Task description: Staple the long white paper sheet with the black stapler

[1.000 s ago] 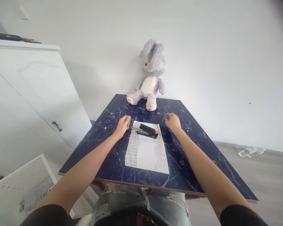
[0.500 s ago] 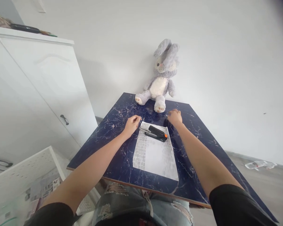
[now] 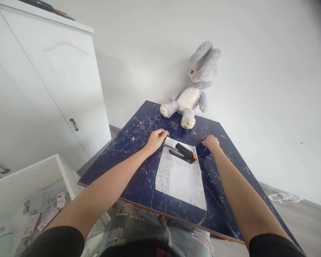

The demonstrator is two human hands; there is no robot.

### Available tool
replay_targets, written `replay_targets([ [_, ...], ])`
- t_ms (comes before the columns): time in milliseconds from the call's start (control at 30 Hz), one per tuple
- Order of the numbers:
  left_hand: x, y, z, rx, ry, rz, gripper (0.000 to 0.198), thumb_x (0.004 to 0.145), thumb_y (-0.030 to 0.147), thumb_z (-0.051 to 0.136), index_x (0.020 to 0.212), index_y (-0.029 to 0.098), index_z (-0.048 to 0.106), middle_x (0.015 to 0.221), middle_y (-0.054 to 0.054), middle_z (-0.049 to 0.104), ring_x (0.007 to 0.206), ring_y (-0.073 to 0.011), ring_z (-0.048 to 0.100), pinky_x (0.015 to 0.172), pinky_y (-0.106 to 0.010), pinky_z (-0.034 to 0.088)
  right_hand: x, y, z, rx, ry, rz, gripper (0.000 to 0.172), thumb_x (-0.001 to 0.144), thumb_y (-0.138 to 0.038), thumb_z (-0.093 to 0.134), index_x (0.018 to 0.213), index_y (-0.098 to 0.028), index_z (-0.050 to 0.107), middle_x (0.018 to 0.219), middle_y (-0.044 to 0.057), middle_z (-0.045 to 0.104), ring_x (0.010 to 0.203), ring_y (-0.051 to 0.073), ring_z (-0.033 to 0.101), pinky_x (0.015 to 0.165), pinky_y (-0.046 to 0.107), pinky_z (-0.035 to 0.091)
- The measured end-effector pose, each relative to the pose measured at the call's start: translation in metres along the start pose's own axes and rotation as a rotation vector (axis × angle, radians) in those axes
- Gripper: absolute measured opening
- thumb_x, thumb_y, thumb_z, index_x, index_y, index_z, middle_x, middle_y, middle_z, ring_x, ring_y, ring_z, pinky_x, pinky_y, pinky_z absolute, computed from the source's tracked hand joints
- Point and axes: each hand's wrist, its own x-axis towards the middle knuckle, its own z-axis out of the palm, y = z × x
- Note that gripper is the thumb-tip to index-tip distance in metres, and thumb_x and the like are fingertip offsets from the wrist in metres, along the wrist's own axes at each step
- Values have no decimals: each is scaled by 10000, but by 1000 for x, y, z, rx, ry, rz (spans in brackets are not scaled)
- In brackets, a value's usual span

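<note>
My left hand (image 3: 156, 140) rests at the far left corner of a sheet of paper (image 3: 186, 180). Its fingers are pinched together, and whatever may be between them is too small to make out. On the far part of the sheet lies a black stapler (image 3: 186, 154) with an orange tip, its metal part sticking out towards my left hand. Beyond the sheet's far right corner, my right hand (image 3: 211, 142) is low over the table, fingers curled inward and tips partly hidden. The paper has grey brick-like patterns along both sides and a white middle.
A grey plush rabbit (image 3: 190, 96) sits at the back of the dark blue marbled table (image 3: 141, 175). White cabinets (image 3: 56, 71) stand at left, above a white bin (image 3: 61, 175) with packages inside. Clear plastic (image 3: 285, 197) lies on the floor at right.
The view has shifted, so the table things appear farther right. My right hand has come slightly nearer to me and to the right. My left hand stays by the paper's corner.
</note>
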Motion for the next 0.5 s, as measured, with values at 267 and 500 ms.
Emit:
replay_targets([
  [267, 3, -7, 1, 25, -45, 27, 321, 946, 433, 595, 928, 140, 727, 694, -9, 607, 466, -68, 441, 467, -226, 333, 1, -70, -27, 112, -94, -165, 195, 717, -136, 722, 898, -136, 792, 851, 131, 782, 820, 272, 744, 767, 342, 575],
  [500, 2, -11, -1, 18, -57, -46, 356, 917, 503, 628, 967, 157, 695, 537, 54, 480, 399, -77, 404, 416, -221, 319, 5, -238, -5, 351, -273, -537, 186, 685, -191, 865, 814, -138, 742, 814, 19, 769, 792, 141, 697, 817, 232, 526],
])
